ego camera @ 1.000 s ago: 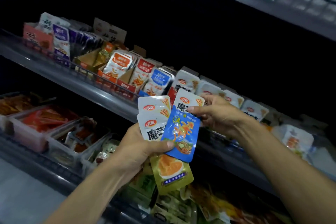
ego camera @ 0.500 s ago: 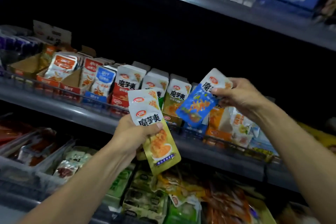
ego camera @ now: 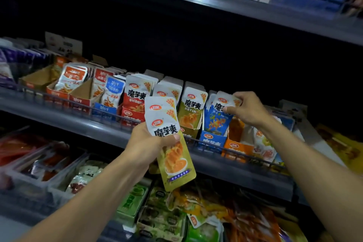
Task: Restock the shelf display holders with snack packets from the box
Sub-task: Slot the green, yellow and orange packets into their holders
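My left hand (ego camera: pixel 146 144) grips a small stack of yellow-green snack packets (ego camera: pixel 172 155) in front of the middle shelf, thumb across the top one. My right hand (ego camera: pixel 246 111) pinches the white top of a blue snack packet (ego camera: pixel 217 119) that stands in the blue display holder (ego camera: pixel 212 140). Left of it stand a green holder (ego camera: pixel 191 112) and a red holder (ego camera: pixel 133 104), both with upright packets. The box is not in view.
A wire rail (ego camera: pixel 82 102) runs along the front of the middle shelf. Orange holders (ego camera: pixel 238 148) sit right of the blue one. Clear bins (ego camera: pixel 39 163) and loose packets fill the shelf below. An upper shelf (ego camera: pixel 216 4) overhangs.
My right hand carried the blue packet from the stack in my left hand rightward and down into the blue holder. The view shifted right along the shelf.
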